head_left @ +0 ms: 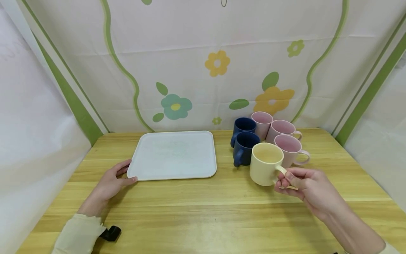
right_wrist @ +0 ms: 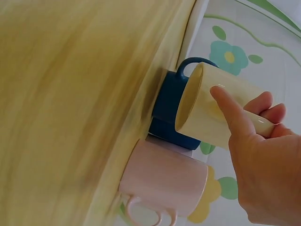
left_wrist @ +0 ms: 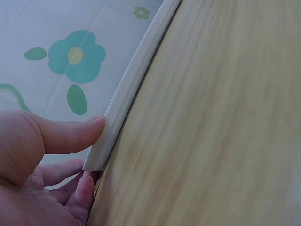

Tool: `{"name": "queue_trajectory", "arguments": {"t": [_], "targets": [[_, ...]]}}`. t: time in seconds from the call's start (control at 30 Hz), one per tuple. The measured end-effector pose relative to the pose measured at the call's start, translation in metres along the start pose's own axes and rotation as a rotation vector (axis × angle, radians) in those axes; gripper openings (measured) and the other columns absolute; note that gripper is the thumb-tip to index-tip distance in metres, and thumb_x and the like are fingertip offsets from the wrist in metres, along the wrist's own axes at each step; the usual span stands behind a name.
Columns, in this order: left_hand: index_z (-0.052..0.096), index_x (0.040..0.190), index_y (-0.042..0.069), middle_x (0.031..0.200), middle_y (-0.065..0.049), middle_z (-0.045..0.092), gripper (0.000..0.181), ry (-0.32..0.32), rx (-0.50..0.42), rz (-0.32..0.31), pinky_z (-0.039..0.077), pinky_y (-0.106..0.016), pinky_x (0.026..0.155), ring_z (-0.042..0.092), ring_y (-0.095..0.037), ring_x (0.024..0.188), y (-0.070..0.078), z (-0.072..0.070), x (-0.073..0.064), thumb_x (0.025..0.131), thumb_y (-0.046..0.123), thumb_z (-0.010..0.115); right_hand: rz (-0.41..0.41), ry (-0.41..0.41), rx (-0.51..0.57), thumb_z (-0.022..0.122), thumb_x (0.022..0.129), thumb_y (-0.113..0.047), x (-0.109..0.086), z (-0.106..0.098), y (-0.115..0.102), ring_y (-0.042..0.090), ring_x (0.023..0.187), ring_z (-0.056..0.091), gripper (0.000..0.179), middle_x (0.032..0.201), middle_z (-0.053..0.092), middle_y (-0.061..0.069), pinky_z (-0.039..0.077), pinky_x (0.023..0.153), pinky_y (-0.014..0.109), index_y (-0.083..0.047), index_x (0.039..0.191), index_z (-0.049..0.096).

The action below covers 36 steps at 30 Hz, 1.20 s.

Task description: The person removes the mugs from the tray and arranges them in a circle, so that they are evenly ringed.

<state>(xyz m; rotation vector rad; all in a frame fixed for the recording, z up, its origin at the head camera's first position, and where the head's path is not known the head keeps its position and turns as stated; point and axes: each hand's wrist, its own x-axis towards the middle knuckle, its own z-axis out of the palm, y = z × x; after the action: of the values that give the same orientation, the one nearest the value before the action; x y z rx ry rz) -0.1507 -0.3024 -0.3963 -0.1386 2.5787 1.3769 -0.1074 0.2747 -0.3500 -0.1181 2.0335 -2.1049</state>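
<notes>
My right hand (head_left: pixel 307 188) pinches the handle of a pale yellow mug (head_left: pixel 264 169), which is held off the table with its mouth up. From the right wrist view, the yellow mug (right_wrist: pixel 221 103) shows its underside, raised above the wood. Close behind it stand two dark blue mugs (head_left: pixel 245 150) and several pink mugs (head_left: pixel 287 148). On the left, my left hand (head_left: pixel 111 181) grips the near-left corner of a white rectangular tray (head_left: pixel 172 155). Its thumb (left_wrist: pixel 75 135) lies against the tray's front edge, with the other fingers at the left side and partly hidden.
A wooden table (head_left: pixel 203 218) carries the tray and the mugs. Behind it hangs a white cloth (head_left: pixel 190 35) printed with flowers, and more cloth closes both sides. The tray and the blue mugs stand apart, with bare wood between them.
</notes>
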Motion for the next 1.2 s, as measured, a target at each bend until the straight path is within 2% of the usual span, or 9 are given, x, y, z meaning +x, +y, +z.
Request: {"name": "queue_trajectory", "arguments": {"t": [0.17, 0.47, 0.63, 0.73, 1.03, 1.2], "targets": [[0.020, 0.169, 0.002, 0.166, -0.029, 0.037, 0.091, -0.006, -0.021, -0.003, 0.037, -0.050, 0.112, 0.040, -0.044, 0.147, -0.001, 0.002, 0.002, 0.101, 0.024, 0.075, 0.062, 0.020, 0.022, 0.052, 0.109, 0.000, 0.000, -0.003, 0.006, 0.018, 0.094, 0.077, 0.026, 0.092, 0.071, 0.003, 0.064, 0.089, 0.036, 0.002, 0.103, 0.076], [0.019, 0.169, 0.002, 0.166, -0.029, 0.035, 0.090, -0.005, -0.015, 0.000, 0.038, -0.050, 0.112, 0.039, -0.045, 0.148, -0.002, 0.000, 0.000, 0.101, 0.023, 0.074, 0.095, -0.004, 0.101, 0.049, 0.109, 0.003, 0.004, -0.005, 0.016, 0.014, 0.100, 0.076, 0.031, 0.101, 0.075, 0.002, 0.063, 0.092, 0.034, -0.004, 0.106, 0.078], [0.018, 0.170, 0.002, 0.167, -0.029, 0.034, 0.090, -0.002, -0.014, -0.008, 0.037, -0.052, 0.113, 0.038, -0.045, 0.148, -0.003, -0.001, 0.000, 0.102, 0.024, 0.073, 0.135, 0.010, 0.042, 0.052, 0.110, -0.001, 0.006, -0.003, 0.016, 0.007, 0.103, 0.075, 0.030, 0.109, 0.077, -0.003, 0.061, 0.090, 0.025, -0.012, 0.111, 0.080], [0.018, 0.170, 0.002, 0.167, -0.029, 0.034, 0.089, -0.002, -0.014, -0.007, 0.036, -0.055, 0.115, 0.038, -0.045, 0.148, -0.002, -0.001, 0.001, 0.102, 0.024, 0.073, 0.149, -0.001, 0.006, 0.054, 0.109, -0.003, 0.005, -0.002, 0.015, 0.006, 0.104, 0.075, 0.028, 0.111, 0.078, -0.005, 0.061, 0.090, 0.025, -0.014, 0.112, 0.080], [0.019, 0.170, 0.003, 0.167, -0.029, 0.035, 0.089, 0.001, -0.008, -0.008, 0.036, -0.056, 0.116, 0.037, -0.045, 0.149, -0.002, 0.000, 0.004, 0.102, 0.024, 0.073, 0.172, -0.013, 0.011, 0.057, 0.106, 0.002, 0.004, 0.000, 0.017, 0.007, 0.104, 0.077, 0.022, 0.110, 0.080, -0.005, 0.061, 0.090, 0.025, -0.005, 0.113, 0.077], [0.018, 0.170, 0.003, 0.167, -0.029, 0.035, 0.089, -0.002, -0.005, -0.010, 0.036, -0.056, 0.115, 0.037, -0.045, 0.149, -0.002, 0.000, 0.003, 0.103, 0.024, 0.072, 0.207, 0.008, -0.007, 0.058, 0.106, 0.000, 0.004, 0.001, 0.016, 0.004, 0.104, 0.076, 0.022, 0.108, 0.082, -0.003, 0.060, 0.091, 0.021, -0.002, 0.121, 0.074]]}}
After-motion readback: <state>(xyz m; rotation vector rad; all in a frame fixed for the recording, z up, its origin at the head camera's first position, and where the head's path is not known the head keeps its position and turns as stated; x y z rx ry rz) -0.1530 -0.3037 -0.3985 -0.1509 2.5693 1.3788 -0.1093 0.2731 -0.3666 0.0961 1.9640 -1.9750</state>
